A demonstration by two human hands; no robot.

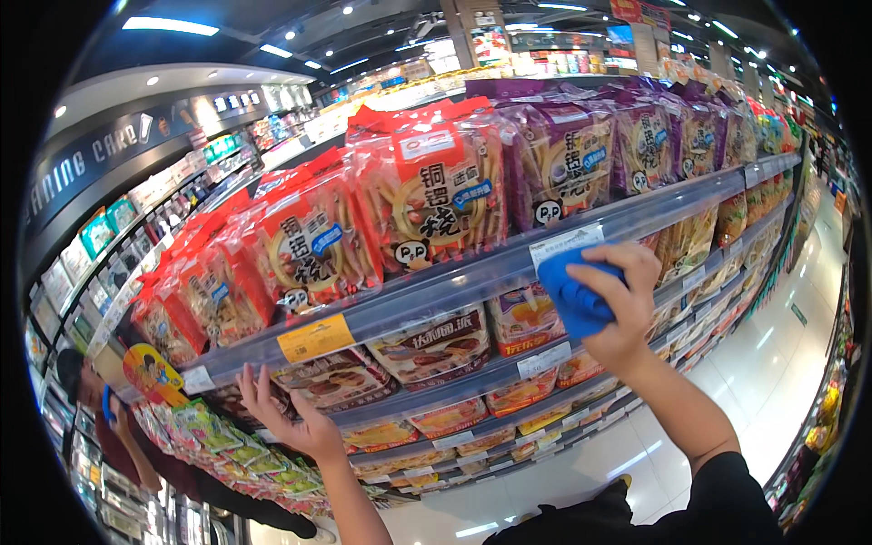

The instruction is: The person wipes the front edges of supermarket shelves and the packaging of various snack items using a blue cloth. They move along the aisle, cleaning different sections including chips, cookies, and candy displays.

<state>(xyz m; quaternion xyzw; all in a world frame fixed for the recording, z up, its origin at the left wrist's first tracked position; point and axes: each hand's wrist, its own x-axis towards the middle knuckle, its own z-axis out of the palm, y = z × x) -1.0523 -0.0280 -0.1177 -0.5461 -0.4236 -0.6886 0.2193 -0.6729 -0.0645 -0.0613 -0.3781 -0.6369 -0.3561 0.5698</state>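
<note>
My right hand (623, 293) grips a folded blue cloth (575, 289) against the front rail of the upper shelf. The cloth covers the lower part of a white price label (565, 242). My left hand (293, 419) is raised below the same rail (409, 300), fingers apart and holding nothing. A yellow price tag (316, 338) sits on the rail just above it. Over the rail stand red bags of packaged snacks (436, 191), with purple bags (562, 160) to their right.
Lower tiers hold brown packs (436, 344) and orange-red packs (449, 417). Green packets (218, 432) fill a display at lower left, where another person (116, 422) stands. A tiled aisle floor (770, 361) runs along the right, bordered by another stocked shelf (817, 429).
</note>
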